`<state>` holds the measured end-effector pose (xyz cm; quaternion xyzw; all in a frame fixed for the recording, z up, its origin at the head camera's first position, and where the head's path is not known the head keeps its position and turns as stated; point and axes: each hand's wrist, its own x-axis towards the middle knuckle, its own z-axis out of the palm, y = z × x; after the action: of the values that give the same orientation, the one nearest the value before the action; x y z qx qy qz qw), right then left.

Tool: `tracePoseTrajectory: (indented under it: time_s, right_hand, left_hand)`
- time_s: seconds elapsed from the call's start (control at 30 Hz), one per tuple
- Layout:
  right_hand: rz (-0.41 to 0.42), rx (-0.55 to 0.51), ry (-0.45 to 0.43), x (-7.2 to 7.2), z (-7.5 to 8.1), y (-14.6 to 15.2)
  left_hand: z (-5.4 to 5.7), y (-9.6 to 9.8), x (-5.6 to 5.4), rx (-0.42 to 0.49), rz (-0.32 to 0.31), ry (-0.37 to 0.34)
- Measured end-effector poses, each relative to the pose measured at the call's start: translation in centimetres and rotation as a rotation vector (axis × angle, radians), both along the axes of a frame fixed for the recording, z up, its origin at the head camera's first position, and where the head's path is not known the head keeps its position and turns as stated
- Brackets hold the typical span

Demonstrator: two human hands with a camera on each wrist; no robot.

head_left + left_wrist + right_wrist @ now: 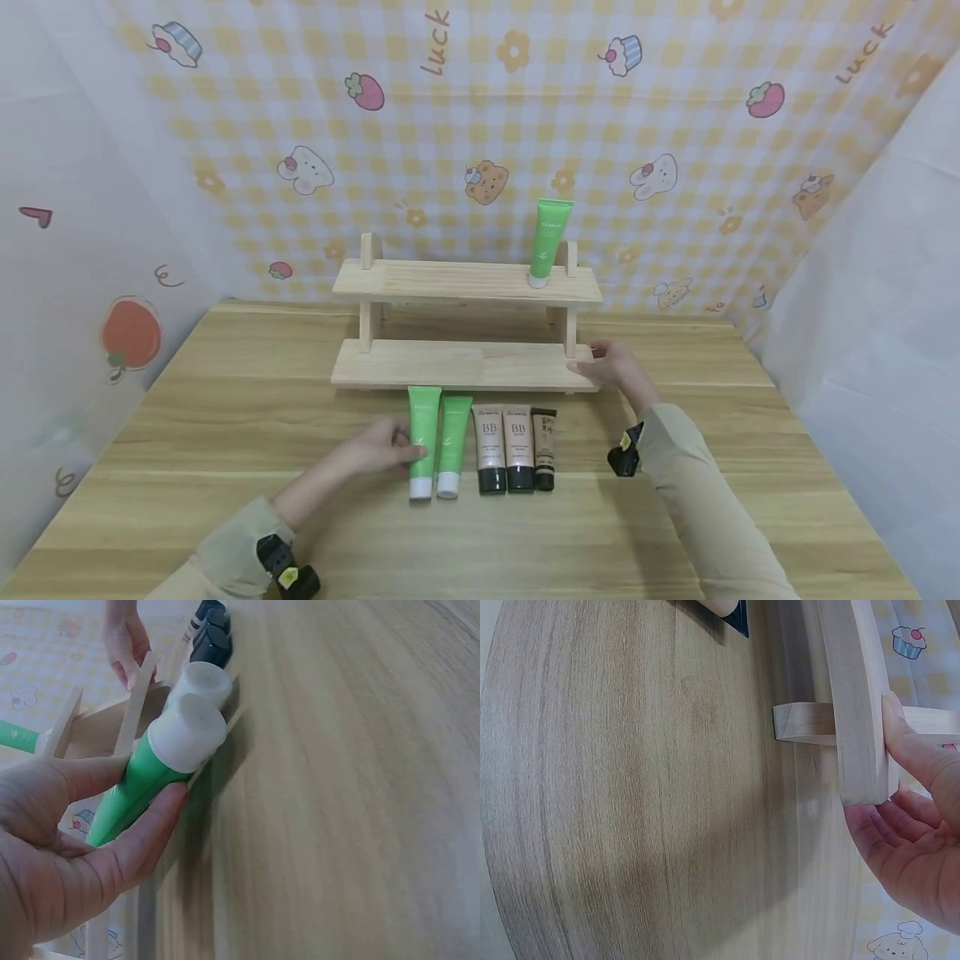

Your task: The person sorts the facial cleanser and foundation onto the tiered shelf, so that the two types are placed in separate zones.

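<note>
My left hand (377, 446) pinches a green squeeze tube with a white cap (423, 421) between thumb and fingers. The left wrist view shows the thumb and fingers around this tube (135, 787), below its cap. A second green tube (453, 433) lies just to its right. At the right end of a two-tier wooden shelf (450, 367), my right hand (618, 371) holds the lower board. In the right wrist view, the thumb is on top of the board (859, 705) and the fingers are curled under its end. Another green tube (551, 233) stands cap down on the upper tier.
Right of the green tubes lie two pale BB cream tubes (490, 442) with black caps and a smaller tan tube (544, 450), also black-capped. All lie on a wood-grain table (450, 550) before the shelf. A yellow-checked cloth (450, 125) hangs behind.
</note>
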<state>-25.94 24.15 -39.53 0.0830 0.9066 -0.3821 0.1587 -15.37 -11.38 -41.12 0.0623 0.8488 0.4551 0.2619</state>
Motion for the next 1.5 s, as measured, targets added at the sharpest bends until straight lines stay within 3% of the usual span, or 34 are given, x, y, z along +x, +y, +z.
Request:
tracePoseTrajectory:
  time_s: [0.27, 0.5, 0.63, 1.1, 1.5]
  right_hand:
    - [-0.009, 0.005, -0.003, -0.1, 0.0, 0.1]
    - [-0.012, 0.001, -0.006, -0.2, -0.2, 0.0]
    - [-0.013, -0.003, -0.006, -0.2, -0.2, -0.1]
    - [-0.015, -0.002, -0.005, -0.2, 0.1, -0.1]
    - [-0.001, 0.001, -0.004, 0.0, 0.2, -0.1]
  left_hand:
    - [1.2, 0.2, -0.9, -0.024, 0.021, 0.042]
    - [2.5, 0.4, -2.0, -0.100, 0.012, 0.150]
    - [3.1, 0.4, -2.5, -0.134, 0.017, 0.178]
    - [4.9, 0.5, -4.7, -0.089, -0.007, 0.233]
    - [7.3, 1.2, -7.0, -0.058, 0.040, 0.292]
